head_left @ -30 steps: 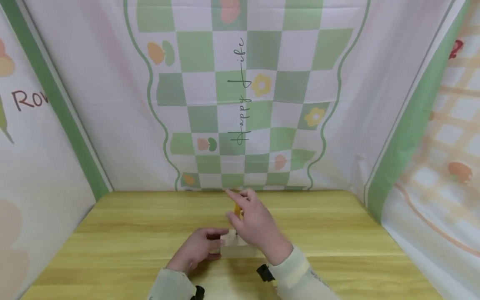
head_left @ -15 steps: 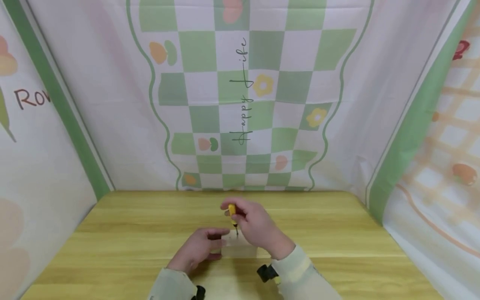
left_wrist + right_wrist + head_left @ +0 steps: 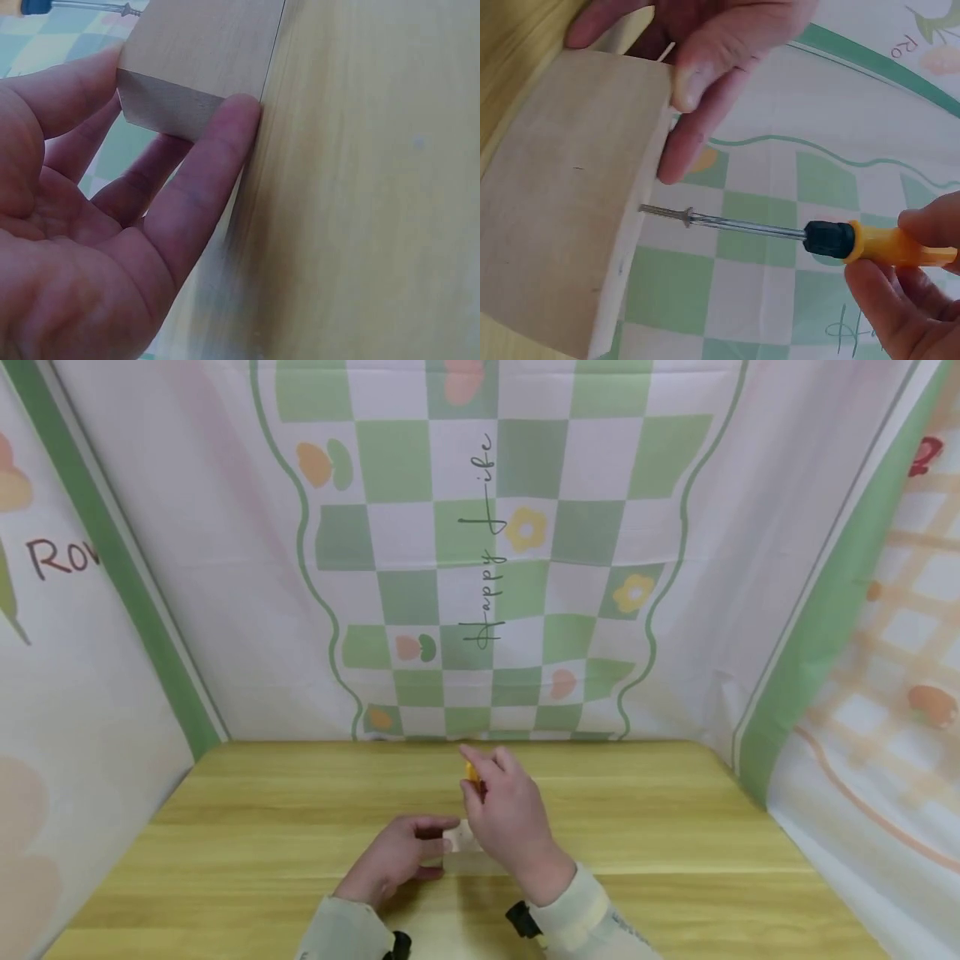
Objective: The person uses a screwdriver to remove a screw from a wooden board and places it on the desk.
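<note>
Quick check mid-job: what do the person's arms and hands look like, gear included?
The left hand and right hand are ungloved. The left sleeve and right sleeve are pale cream; the right one carries dark lettering, too small to read. A small black device shows at the inner side of each wrist.

In the head view, the right hand's grip covers most of the screwdriver, the screw and the right end of the wooden block; both sleeves leave the bottom edge. In the left wrist view, the block runs off the top, the screwdriver's handle off the upper left. In the right wrist view, the screw's tip is out of sight, and a dark mark on the block is too small to identify.
</note>
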A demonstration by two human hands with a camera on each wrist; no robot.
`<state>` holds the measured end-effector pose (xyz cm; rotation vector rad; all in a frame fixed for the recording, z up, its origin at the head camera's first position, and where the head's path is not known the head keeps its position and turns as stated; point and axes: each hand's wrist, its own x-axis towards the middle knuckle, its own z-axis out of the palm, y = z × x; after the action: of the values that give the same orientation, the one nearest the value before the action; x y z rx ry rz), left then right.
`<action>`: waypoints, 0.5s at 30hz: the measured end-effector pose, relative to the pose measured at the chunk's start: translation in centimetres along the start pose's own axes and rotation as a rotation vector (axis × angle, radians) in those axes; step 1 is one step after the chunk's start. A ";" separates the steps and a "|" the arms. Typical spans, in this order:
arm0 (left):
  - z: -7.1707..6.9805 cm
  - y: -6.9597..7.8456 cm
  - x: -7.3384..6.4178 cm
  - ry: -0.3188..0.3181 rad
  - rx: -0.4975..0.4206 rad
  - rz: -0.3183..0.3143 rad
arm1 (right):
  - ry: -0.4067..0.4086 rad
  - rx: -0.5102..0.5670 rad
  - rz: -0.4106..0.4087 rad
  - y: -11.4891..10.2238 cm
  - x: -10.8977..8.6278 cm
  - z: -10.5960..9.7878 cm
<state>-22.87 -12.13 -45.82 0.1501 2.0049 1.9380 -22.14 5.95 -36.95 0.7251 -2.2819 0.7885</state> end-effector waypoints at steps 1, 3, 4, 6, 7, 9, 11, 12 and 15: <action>0.0 0.0 0.0 -0.001 -0.004 -0.003 | -0.012 0.005 0.003 0.1 0.1 -0.1; 0.1 0.0 0.0 0.000 -0.005 -0.010 | -0.063 0.056 0.015 0.4 0.2 -0.5; 0.1 0.0 0.0 0.002 -0.005 -0.016 | -0.095 0.088 0.029 0.5 0.3 -0.8; 0.0 0.0 0.1 0.004 -0.003 -0.023 | -0.150 0.157 0.069 1.0 0.4 -1.2; 0.0 0.1 0.1 0.005 -0.002 -0.025 | -0.170 0.195 0.094 1.1 0.3 -1.3; 0.0 0.1 0.1 0.006 -0.001 -0.029 | -0.188 0.243 0.134 1.4 0.2 -1.5; 0.1 0.1 0.1 0.003 -0.005 -0.028 | -0.168 0.233 0.144 1.4 0.0 -1.4; 0.0 0.1 0.1 0.001 -0.006 -0.025 | -0.147 0.211 0.136 1.4 -0.1 -1.2; 0.1 0.1 0.1 0.000 -0.004 -0.020 | -0.078 0.120 0.087 1.2 -0.3 -0.7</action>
<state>-22.98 -12.01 -45.77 0.1293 1.9944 1.9301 -22.47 7.31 -37.13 0.7257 -2.3649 0.9602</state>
